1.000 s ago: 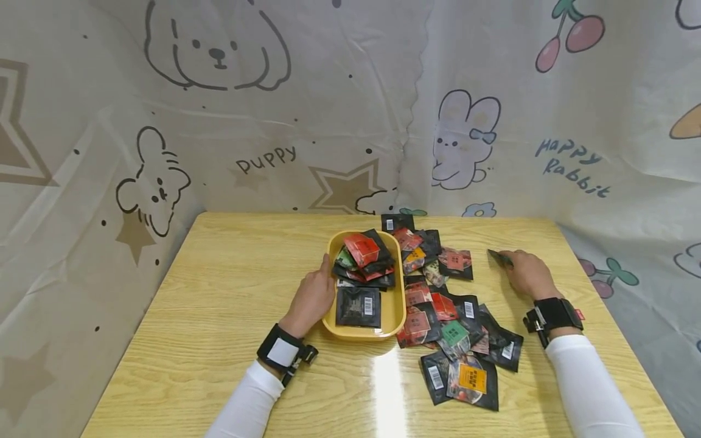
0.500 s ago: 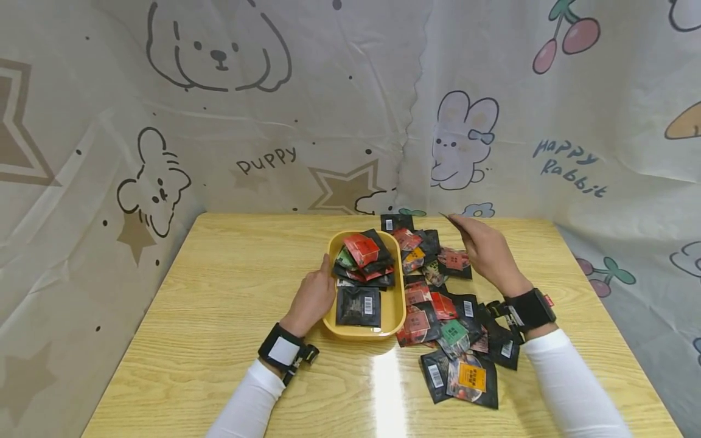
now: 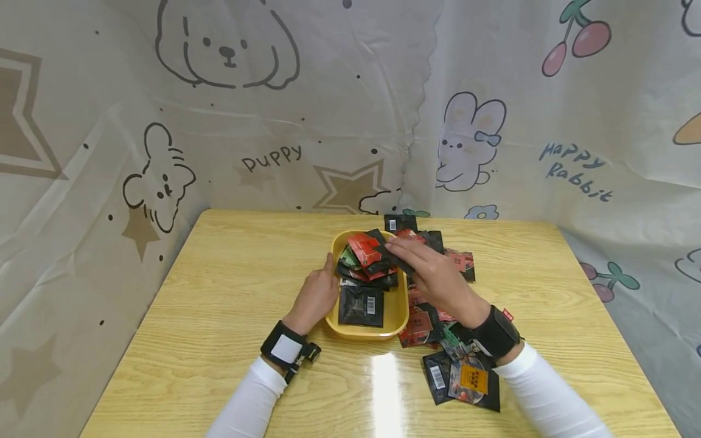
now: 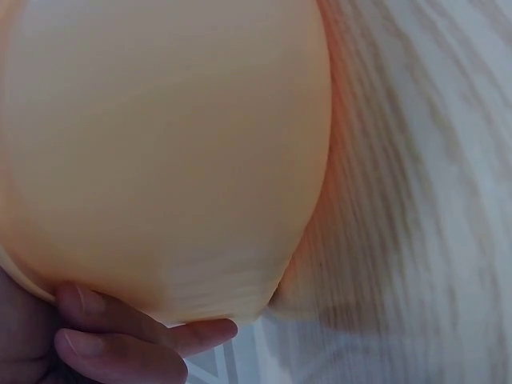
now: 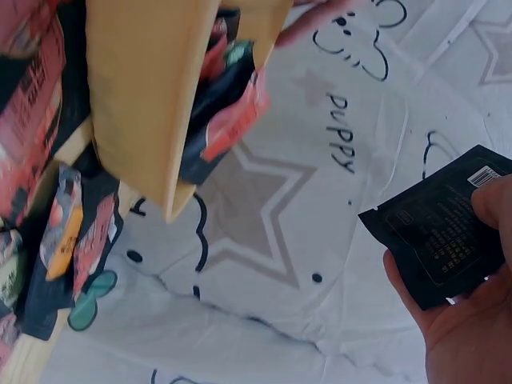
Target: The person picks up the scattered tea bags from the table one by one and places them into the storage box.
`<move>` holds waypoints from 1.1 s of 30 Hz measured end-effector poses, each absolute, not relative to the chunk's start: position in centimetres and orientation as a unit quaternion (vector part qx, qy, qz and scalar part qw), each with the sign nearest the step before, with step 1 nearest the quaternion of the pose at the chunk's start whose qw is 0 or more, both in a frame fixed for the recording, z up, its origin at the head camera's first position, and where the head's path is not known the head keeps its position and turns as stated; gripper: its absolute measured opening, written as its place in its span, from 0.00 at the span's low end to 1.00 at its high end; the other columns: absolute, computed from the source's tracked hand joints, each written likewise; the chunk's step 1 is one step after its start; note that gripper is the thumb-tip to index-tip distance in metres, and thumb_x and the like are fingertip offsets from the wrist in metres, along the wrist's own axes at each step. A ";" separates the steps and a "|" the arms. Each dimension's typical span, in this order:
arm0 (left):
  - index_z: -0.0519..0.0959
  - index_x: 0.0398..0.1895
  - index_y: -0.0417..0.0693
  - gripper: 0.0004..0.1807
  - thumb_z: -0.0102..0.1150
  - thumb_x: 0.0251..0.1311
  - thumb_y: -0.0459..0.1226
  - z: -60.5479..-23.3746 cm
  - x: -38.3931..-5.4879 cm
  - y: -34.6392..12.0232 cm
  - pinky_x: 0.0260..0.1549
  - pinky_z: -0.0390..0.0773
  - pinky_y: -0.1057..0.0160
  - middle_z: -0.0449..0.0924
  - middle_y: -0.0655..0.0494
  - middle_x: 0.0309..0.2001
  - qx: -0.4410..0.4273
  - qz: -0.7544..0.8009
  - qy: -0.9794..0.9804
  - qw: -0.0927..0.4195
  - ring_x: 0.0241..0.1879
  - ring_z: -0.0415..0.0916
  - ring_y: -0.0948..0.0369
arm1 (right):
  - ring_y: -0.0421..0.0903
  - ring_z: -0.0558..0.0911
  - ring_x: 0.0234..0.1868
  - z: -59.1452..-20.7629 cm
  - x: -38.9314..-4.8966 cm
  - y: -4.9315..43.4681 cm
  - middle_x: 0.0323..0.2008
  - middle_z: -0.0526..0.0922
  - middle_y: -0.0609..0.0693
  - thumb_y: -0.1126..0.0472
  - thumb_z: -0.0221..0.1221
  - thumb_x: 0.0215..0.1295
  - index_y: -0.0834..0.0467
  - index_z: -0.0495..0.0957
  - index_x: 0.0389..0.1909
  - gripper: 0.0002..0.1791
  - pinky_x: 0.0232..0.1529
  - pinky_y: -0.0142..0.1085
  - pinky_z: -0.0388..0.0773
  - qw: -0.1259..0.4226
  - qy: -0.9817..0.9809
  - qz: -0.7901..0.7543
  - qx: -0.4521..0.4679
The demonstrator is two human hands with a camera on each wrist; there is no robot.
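Observation:
A yellow plastic box [image 3: 369,334] stands mid-table, with several black-backed sachets inside, piled at its far end. One sachet [image 3: 361,306] lies barcode-up in the near part. My left hand [image 3: 314,298] holds the box by its left side; in the left wrist view its fingers [image 4: 120,356] curl against the box wall. My right hand [image 3: 438,277] is over the box's right rim, pinching a black sachet [image 5: 440,224] between thumb and fingers. In the right wrist view this sachet shows its printed back and barcode, apart from the box.
Right of the box lies a loose heap of sachets [image 3: 418,325], partly hidden under my right arm. Two more sachets [image 3: 474,380] overlap at its near end. A single black sachet [image 3: 401,222] lies at the table's back edge, before a patterned cloth [image 3: 339,109].
My right hand has lifted the sachet from the table's right side and carried it left across the heap to the box rim. The left hand and box have stayed in place.

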State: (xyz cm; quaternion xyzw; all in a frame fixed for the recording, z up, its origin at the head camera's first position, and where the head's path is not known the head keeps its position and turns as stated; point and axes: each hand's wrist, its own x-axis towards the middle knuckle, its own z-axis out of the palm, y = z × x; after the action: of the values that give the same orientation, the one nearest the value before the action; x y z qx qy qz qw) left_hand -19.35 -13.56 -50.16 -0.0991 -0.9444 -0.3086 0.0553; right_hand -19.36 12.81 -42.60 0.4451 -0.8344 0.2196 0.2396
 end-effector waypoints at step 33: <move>0.57 0.70 0.26 0.30 0.46 0.68 0.31 -50.4 -19.5 -13.5 0.12 0.67 0.63 0.76 0.43 0.23 -0.099 -0.308 -0.944 0.060 0.14 0.68 0.61 | 0.66 0.51 0.72 -45.8 -25.2 22.0 0.76 0.44 0.59 0.43 0.64 0.61 0.53 0.50 0.77 0.49 0.63 0.64 0.54 0.021 -0.945 0.205 0.254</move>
State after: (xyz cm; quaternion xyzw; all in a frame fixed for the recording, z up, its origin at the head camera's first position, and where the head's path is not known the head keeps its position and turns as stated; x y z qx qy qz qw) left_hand -19.47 -13.50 -50.39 -0.0995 -0.9442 -0.3084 0.0596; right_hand -25.24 22.00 -45.76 0.2538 -0.9450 0.2055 0.0207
